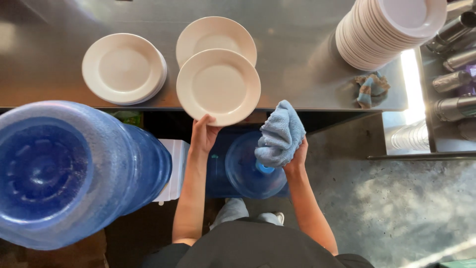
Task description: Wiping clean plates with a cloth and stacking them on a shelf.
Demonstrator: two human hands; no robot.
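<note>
My left hand [203, 135] grips the near rim of a white plate [218, 85] held just over the front edge of the steel counter [297, 64]. Bunched in my right hand [297, 158] is a light blue cloth [280, 134], a little to the right of the plate and apart from it. Another white plate [213, 32] lies on the counter partly under the held one. A short stack of white plates [124, 68] sits to the left.
A tall leaning stack of white plates [386, 30] stands at the counter's right end, with a crumpled rag [371, 89] beside it. A large blue water jug [64, 173] looms at the left, another blue jug [248, 168] stands below. Metal cups [453, 79] line the right.
</note>
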